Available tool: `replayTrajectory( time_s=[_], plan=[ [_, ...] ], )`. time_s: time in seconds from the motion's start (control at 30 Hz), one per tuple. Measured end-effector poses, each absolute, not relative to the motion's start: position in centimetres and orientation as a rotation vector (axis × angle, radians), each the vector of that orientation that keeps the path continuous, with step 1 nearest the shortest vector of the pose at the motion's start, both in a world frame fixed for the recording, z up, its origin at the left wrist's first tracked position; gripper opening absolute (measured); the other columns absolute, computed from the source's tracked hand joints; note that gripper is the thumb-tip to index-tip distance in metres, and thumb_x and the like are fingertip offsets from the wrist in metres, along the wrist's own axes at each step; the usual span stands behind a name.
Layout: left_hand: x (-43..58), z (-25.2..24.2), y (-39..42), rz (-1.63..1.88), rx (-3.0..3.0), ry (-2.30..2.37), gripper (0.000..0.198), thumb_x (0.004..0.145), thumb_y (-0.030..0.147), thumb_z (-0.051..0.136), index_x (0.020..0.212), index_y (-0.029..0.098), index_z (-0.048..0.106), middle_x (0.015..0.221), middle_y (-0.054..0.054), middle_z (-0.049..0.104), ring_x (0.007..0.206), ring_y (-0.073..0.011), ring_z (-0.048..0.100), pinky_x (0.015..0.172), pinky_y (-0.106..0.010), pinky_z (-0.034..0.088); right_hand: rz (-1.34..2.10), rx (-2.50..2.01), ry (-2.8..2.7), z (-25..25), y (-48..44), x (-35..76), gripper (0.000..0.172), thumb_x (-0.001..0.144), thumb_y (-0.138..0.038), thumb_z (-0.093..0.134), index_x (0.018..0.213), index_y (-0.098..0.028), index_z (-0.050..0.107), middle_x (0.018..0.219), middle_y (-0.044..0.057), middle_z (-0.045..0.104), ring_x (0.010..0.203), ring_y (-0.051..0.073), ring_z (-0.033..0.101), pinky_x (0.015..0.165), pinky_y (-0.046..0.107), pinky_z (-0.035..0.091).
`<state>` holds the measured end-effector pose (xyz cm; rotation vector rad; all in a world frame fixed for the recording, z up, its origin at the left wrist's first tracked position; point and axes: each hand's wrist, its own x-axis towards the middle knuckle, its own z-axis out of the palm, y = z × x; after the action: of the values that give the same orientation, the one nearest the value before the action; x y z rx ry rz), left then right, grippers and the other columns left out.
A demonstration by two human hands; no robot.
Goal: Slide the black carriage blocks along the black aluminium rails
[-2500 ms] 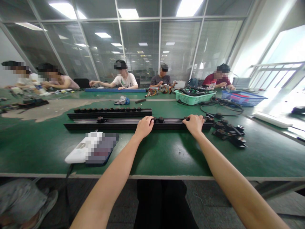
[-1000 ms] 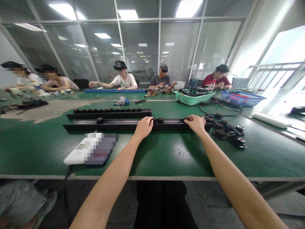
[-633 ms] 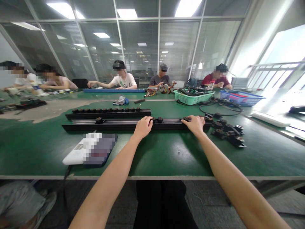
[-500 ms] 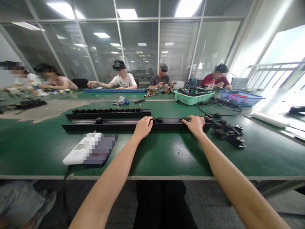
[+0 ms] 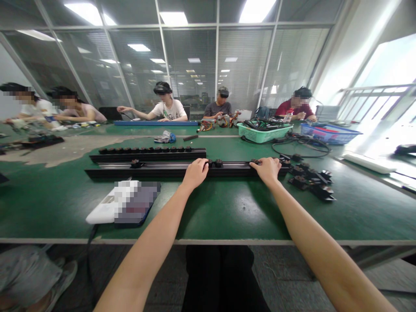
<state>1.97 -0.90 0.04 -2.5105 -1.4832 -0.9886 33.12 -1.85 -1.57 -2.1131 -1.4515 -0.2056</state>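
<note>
From my head camera, both my hands are down on the long black rail (image 5: pixel 156 172) that lies across the green desk (image 5: pixel 227 212) in front of me. My left hand (image 5: pixel 195 174) is curled over the rail, its fingers closed down around it, just beside two small black blocks (image 5: pixel 214 163) mounted on top. My right hand (image 5: pixel 268 170) is also curved over the rail further along, with its fingertips (image 5: pixel 256 162) at another black block; I can't see any gap under the palm.

Just behind this rail and parallel to it lies a second black rail (image 5: pixel 147 155) carrying a row of black knobs. Off to my right, a loose group of black parts (image 5: pixel 308 180) sits on the desk, with a coiled black cable (image 5: pixel 300 145) beyond it. Nearer me on the left is a white and dark object (image 5: pixel 123 202), too pixelated to identify.

Across the desk are a green plastic basket (image 5: pixel 264 132) full of cables and a blue basket (image 5: pixel 329 133). Beyond them, a person in a red shirt (image 5: pixel 294 106) and a person in a grey shirt (image 5: pixel 219 110) work with their own hands.
</note>
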Motion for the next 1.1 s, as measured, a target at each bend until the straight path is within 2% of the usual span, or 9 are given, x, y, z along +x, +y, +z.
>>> replayTrajectory(
  time_s=[1.1],
  plan=[
    [1.95, 0.1, -1.01, -0.992, -2.511, -1.467, 0.034, 0.104, 0.025, 0.044, 0.126, 0.018, 0.069, 0.127, -0.011, 0.072, 0.118, -0.0259, 0.067, 0.105, -0.039, 0.053, -0.249, -2.135, -1.368, -1.32, -1.99, 33.92, 0.044, 0.087, -0.051, 0.059, 0.1, -0.015, 0.081, 0.106, 0.019, 0.071, 0.11, 0.037, 0.045, 0.092, 0.047, 0.035]
  ],
)
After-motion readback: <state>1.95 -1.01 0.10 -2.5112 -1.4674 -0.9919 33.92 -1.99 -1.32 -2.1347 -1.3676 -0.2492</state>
